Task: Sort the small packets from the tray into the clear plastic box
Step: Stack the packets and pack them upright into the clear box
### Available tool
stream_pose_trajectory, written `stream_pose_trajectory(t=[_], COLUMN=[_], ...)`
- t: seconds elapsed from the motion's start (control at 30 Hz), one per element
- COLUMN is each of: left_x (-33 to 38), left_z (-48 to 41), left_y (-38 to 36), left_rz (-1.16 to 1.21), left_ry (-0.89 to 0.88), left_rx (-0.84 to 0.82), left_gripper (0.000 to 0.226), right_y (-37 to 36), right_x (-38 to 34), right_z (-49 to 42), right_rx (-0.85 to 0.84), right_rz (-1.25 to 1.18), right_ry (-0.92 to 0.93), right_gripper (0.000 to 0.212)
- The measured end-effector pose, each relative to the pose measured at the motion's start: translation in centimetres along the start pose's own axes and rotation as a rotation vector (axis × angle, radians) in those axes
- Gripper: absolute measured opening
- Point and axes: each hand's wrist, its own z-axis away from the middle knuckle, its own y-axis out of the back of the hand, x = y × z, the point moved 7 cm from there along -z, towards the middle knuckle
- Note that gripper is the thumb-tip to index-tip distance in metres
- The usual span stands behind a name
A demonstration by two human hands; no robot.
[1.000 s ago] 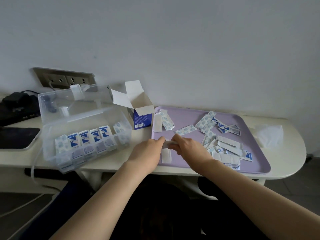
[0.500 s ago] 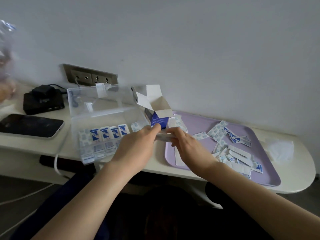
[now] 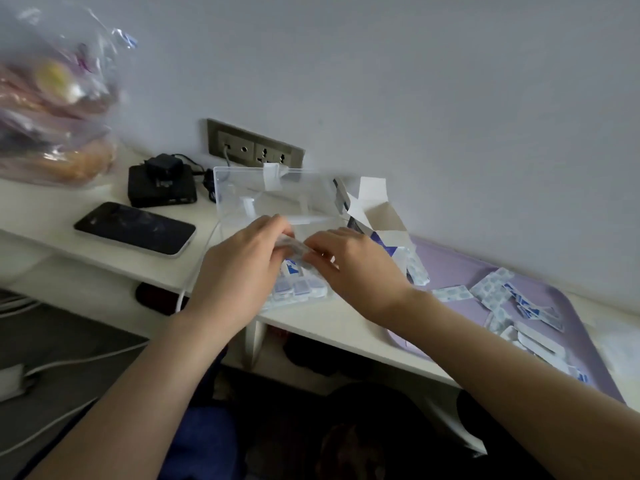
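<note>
Both forearms enter from the lower edge and converge at centre. The left hand and the right hand are held back-up, fingers curled inward, fingertips facing each other. Between them they pinch one small packet, each hand at one end; motion blur hides the exact finger placement. The packet is held above the clear plastic box, clear of its floor.

The box stands on the white table with its lid raised upright behind the hands. Stored packets, blue and white, stand in rows in the near part of the box, partly hidden by the hands.

Just right of the box is an open cardboard carton, flaps up. Further right lies the purple tray, bearing loose packets scattered toward its right half.

Left of the box, a phone lies face-up. Behind it sits a black device, below a wall socket. A filled plastic bag occupies the far left.
</note>
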Motion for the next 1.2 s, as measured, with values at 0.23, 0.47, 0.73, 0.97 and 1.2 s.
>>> stream_pose_trajectory(t=[0.23, 0.47, 0.73, 0.97, 1.2], left_x=[-5.8, -7.9, -8.1, -8.2, -8.2], left_z=[-0.3, 0.4, 0.5, 0.7, 0.7], left_y=[-1.0, -1.7, -1.9, -2.1, -2.1], left_rz=[-0.155, -0.259, -0.291, -0.265, -0.242], left_ry=[0.183, 0.255, 0.280, 0.292, 0.302], left_rx=[-0.148, -0.297, -0.305, -0.312, -0.324], left_gripper=[0.034, 0.040, 0.038, 0.038, 0.038], right_y=[-2.4, -8.0, -11.3, -11.8, -11.3], right_x=[3.0, 4.7, 3.4, 2.5, 1.8], right_z=[-4.0, -4.9, -6.2, -6.8, -7.0], right_rx=[-0.066, -0.352, -0.470, -0.497, -0.521], right_rz=[-0.169, -0.419, -0.359, -0.236, 0.012], right_ry=[-0.349, -0.638, -0.653, -0.591, -0.495], right_gripper=[0.027, 0.020, 0.023, 0.025, 0.031])
